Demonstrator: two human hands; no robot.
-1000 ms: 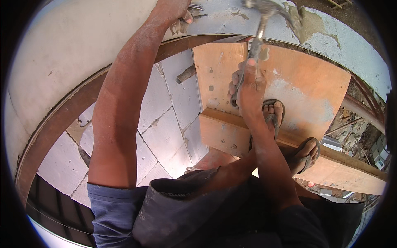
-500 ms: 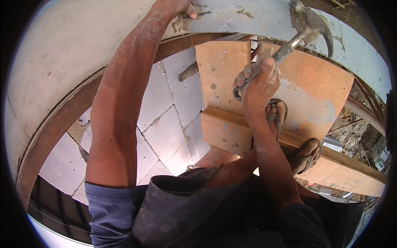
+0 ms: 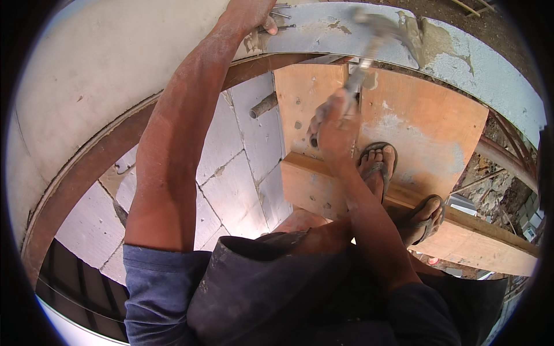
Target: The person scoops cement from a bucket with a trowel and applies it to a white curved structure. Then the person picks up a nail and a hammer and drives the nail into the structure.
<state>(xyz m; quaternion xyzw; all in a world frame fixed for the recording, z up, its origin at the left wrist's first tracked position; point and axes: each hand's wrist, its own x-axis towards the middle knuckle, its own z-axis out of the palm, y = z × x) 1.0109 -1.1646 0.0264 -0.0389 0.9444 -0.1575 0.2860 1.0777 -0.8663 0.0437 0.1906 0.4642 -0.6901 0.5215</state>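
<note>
My right hand (image 3: pixel 339 131) is wrapped around the handle of a claw hammer (image 3: pixel 362 70). The hammer is blurred by motion, its head over the top of a pale grey block wall (image 3: pixel 323 29). At the upper edge, my left hand (image 3: pixel 251 16) rests on the same wall top, left of the hammer head. Several nails (image 3: pixel 283 27) stick out from beside its thumb, pointing right. Most of this hand's fingers are out of sight, and the nails' other ends are hidden under it.
Both feet in flip-flops (image 3: pixel 378 158) stand on orange-brown wooden boards (image 3: pixel 421 115). A brown curved metal edge (image 3: pixel 92 155) runs along the pale panel at left. A short pipe end (image 3: pixel 264 105) juts beside the block wall below. Rubble (image 3: pixel 496 164) lies lower right.
My right hand has swung the hammer to the left, toward my left hand, and its head is now blurred. The left hand stays in about the same place with the nails.
</note>
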